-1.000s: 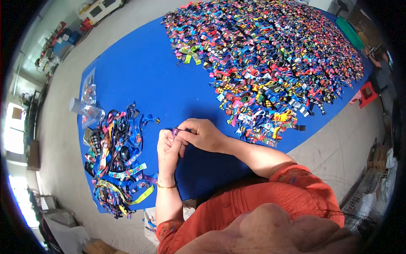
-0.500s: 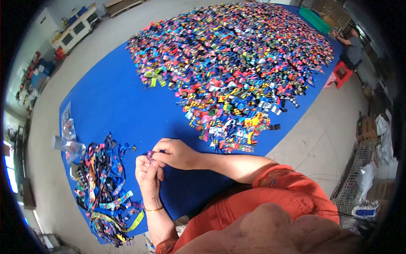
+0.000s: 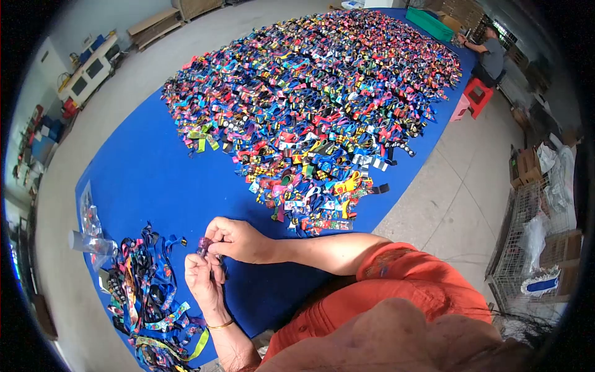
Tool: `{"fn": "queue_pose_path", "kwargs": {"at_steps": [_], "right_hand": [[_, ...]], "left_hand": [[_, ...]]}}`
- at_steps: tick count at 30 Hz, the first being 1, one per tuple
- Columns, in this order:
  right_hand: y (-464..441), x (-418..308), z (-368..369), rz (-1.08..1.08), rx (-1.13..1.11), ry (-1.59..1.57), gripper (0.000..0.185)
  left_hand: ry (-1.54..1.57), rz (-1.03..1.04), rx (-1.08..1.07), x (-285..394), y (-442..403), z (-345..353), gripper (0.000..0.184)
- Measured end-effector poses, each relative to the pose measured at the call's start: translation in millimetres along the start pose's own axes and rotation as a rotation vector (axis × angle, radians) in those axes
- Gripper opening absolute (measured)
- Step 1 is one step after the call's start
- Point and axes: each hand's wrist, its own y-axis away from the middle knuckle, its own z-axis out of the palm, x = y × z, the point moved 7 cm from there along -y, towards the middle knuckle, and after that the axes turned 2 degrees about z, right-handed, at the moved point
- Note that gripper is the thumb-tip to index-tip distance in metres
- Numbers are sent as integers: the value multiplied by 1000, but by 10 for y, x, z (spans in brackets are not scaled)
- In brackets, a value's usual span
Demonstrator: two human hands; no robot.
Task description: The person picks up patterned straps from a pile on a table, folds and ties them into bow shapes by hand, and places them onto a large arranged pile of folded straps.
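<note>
Between my two hands, above the blue table surface (image 3: 142, 180), is a small purple patterned strap (image 3: 204, 246). My left hand (image 3: 204, 279) has its fingers closed on the strap from below, and my right hand (image 3: 238, 240) pinches it from the upper right. A dark end of the strap hangs beside my left fingers. Left of my left hand lies a loose pile of long printed straps (image 3: 145, 297). Beyond my hands spreads a large heap of small looped, colourful straps (image 3: 322, 105).
Clear plastic packaging (image 3: 92, 226) and a clear cylinder lie at the table's left edge. A co-worker (image 3: 493, 56) sits at the far right near a red stool (image 3: 477, 98) and a green container (image 3: 429, 23). Wire baskets (image 3: 517, 248) stand on the right.
The view has shifted, so my hands and the table's near items appear lower and further left. The purple strap stays between my hands, with more of it showing. The co-worker has come fully into view.
</note>
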Motion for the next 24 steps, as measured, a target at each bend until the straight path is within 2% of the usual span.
{"fn": "queue_pose_path", "kwargs": {"at_steps": [7, 14, 20, 24], "right_hand": [[-4, 24, 2, -39, 8, -29, 12], [40, 3, 49, -20, -35, 83, 9], [53, -143, 7, -59, 18, 230, 11], [51, -138, 1, -110, 59, 228, 11]], "left_hand": [[-35, -9, 104, 53, 6, 64, 7], [-47, 56, 56, 59, -11, 56, 20], [-123, -32, 43, 28, 5, 117, 20], [-188, -3, 3, -27, 14, 59, 23]]}}
